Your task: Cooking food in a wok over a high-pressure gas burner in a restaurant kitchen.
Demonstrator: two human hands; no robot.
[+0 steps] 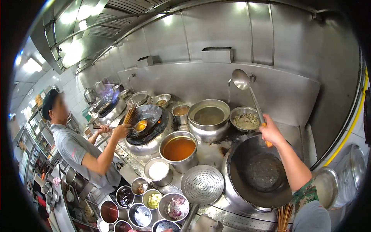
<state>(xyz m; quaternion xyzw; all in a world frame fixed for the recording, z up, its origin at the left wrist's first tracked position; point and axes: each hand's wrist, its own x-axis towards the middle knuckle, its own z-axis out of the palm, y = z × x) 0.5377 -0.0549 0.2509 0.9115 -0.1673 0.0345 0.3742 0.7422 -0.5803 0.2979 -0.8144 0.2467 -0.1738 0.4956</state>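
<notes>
My right hand (pixel 271 131) is closed around the orange-brown handle of a long metal ladle (pixel 241 79). The ladle is raised, its bowl up near the steel back wall. Beneath my right forearm is a large dark wok (pixel 266 174) with a worn, stained bottom. Beyond the wok stands a metal bowl of pale chopped pieces (pixel 246 121) in liquid. At the lower edge, by the seasoning bowls, only a sliver of what looks like my left hand (pixel 167 230) shows; its fingers are cut off by the frame.
A perforated round strainer (pixel 202 184) lies left of the wok. Near it stand a pot of orange-brown liquid (pixel 178 149), a wide pot of water (pixel 209 115) and a bowl of cut onion (pixel 174 207). A bamboo brush (pixel 285 216) is at lower right. Another person (pixel 83 145) works at a second wok (pixel 148 115).
</notes>
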